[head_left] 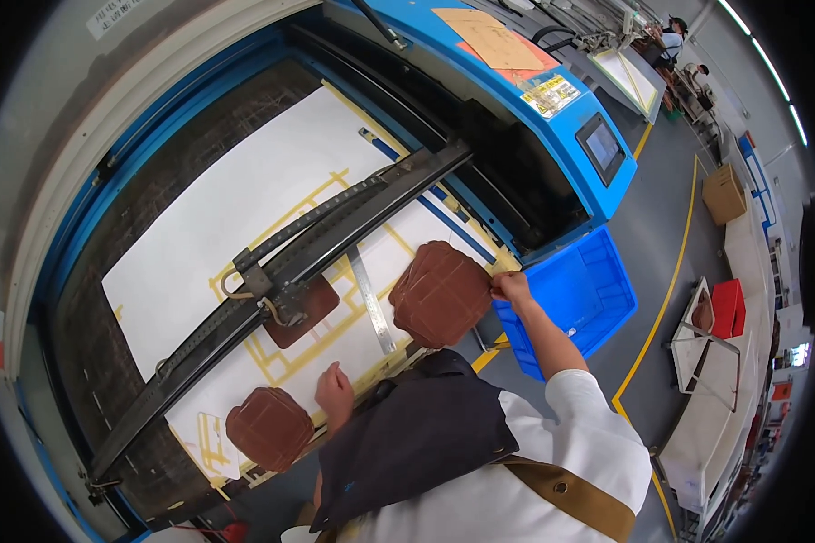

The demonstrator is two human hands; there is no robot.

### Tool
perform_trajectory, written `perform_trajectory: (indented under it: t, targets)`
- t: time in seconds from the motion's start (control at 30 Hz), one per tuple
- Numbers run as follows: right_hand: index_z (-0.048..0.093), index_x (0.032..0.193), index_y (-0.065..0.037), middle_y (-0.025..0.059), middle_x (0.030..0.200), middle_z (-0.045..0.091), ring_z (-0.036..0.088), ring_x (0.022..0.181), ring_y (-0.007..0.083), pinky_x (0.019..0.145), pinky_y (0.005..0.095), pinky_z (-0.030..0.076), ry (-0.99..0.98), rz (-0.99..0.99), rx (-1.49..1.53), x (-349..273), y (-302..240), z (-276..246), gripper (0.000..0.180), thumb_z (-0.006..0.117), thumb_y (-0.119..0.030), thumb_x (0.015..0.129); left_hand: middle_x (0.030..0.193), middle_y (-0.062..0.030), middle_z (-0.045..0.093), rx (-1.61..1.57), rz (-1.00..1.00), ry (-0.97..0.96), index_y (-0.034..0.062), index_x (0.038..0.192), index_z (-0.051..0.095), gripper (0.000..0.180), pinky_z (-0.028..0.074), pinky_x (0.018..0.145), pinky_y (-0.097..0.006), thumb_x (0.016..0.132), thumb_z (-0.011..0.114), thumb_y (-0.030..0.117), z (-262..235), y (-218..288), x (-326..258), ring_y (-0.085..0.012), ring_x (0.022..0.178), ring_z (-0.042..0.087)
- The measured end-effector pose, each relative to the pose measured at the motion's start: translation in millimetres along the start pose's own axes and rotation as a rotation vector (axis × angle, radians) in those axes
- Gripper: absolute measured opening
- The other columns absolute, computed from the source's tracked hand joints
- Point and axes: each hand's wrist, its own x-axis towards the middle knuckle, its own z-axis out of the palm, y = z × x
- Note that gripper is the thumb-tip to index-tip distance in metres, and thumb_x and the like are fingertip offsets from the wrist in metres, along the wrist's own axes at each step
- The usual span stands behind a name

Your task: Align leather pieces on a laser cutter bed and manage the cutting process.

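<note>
My right hand (511,288) pinches the right edge of a stack of brown leather pieces (440,294) scored with lines, held over the front right corner of a cutting machine's white bed (244,199). My left hand (333,391) rests on the bed's front edge, fingers loosely spread, holding nothing. Just to its left lies another brown leather piece (269,427). A third brown piece (306,312) lies inside yellow tape outlines, partly under the black gantry bar (335,231) that crosses the bed diagonally.
A metal ruler (371,303) lies on the bed between the pieces. A blue plastic bin (578,291) stands on the floor beside the machine. The blue housing carries a touch screen (602,145) and cardboard sheets (489,38). Far right are a cardboard box (724,195), a red bin (728,308) and people (675,38).
</note>
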Motion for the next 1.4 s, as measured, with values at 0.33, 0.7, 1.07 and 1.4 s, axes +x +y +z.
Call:
perform_trajectory:
  t: [0.33, 0.7, 1.07, 1.4]
  targets:
    - [0.062, 0.101, -0.002, 0.008, 0.084, 0.064, 0.064, 0.068, 0.0168, 0.055, 0.0288, 0.054, 0.143, -0.063, -0.088, -27.6, -27.9, 24.3, 0.041, 0.084, -0.024, 0.074, 0.086, -0.0108, 0.066, -0.02, -0.03, 0.007, 0.0108, 0.105, 0.066, 0.017, 0.051, 0.067, -0.042, 0.089, 0.06, 0.011, 6.1, -1.7, 1.4, -0.0316, 0.079, 0.063]
    - [0.068, 0.11, -0.002, 0.007, 0.097, 0.07, 0.066, 0.089, 0.0153, 0.081, 0.0284, 0.053, -0.377, -0.227, -0.088, -45.9, -65.0, 49.6, 0.027, 0.073, -0.017, 0.087, 0.085, -0.0101, 0.065, -0.024, -0.047, 0.008, 0.0108, 0.105, 0.066, 0.016, 0.051, 0.067, -0.043, 0.09, 0.059, 0.011, -0.1, 2.3, 1.1, -0.0314, 0.078, 0.063]
    - [0.06, 0.123, 0.0, 0.0112, 0.113, 0.068, 0.067, 0.099, 0.018, 0.09, 0.0309, 0.054, -0.812, -0.134, 0.321, -69.8, -89.2, 45.9, 0.039, 0.07, -0.015, 0.088, 0.086, -0.0097, 0.066, -0.009, -0.08, -0.014, 0.0107, 0.105, 0.066, 0.017, 0.051, 0.069, -0.043, 0.09, 0.058, 0.011, 1.2, 2.2, 1.2, -0.0309, 0.08, 0.064]
    - [0.07, 0.097, 0.001, 0.006, 0.086, 0.071, 0.065, 0.076, 0.0126, 0.068, 0.0278, 0.052, -0.357, -0.258, -0.341, -16.2, -39.9, 66.8, 0.035, 0.075, -0.032, 0.085, 0.086, -0.009, 0.066, -0.012, -0.061, -0.003, 0.0107, 0.105, 0.066, 0.017, 0.051, 0.069, -0.042, 0.089, 0.059, 0.011, -1.9, 6.4, 3.6, -0.03, 0.08, 0.064]
